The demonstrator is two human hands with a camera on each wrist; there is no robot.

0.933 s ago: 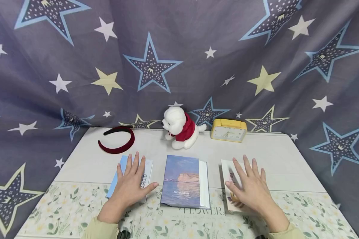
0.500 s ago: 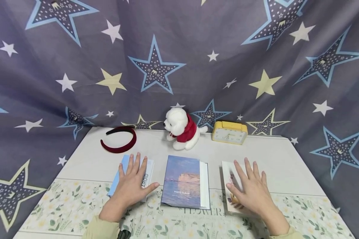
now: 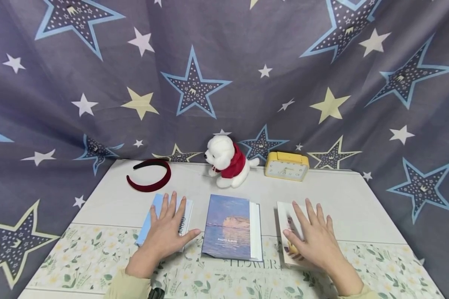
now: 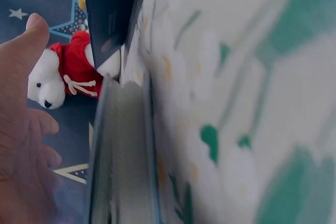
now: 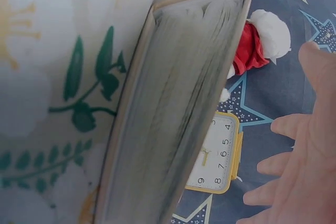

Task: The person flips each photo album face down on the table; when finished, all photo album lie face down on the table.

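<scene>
My left hand (image 3: 164, 236) is held flat with fingers spread above a light blue and white album (image 3: 149, 220), partly covering its lettering. In the left wrist view a gap shows between this hand (image 4: 26, 129) and the album's page edges (image 4: 128, 150). Over a cream-covered album (image 3: 286, 220) on the right, my right hand (image 3: 316, 241) is spread in the same way. The right wrist view shows its fingers apart from the thick pages (image 5: 168, 98). Between the hands lies a blue photo album (image 3: 226, 228) with a seaside cliff on its cover.
At the back of the table (image 3: 344, 207) stand a white plush dog (image 3: 235, 166) in a red hoodie and a yellow alarm clock (image 3: 287, 166). A dark red headband (image 3: 161, 182) lies back left. A star-patterned curtain (image 3: 247, 33) hangs behind.
The head view has shifted slightly, so the scene sits a little differently in the frame. Both hands keep their spread pose over the same albums, and the objects stay put.
</scene>
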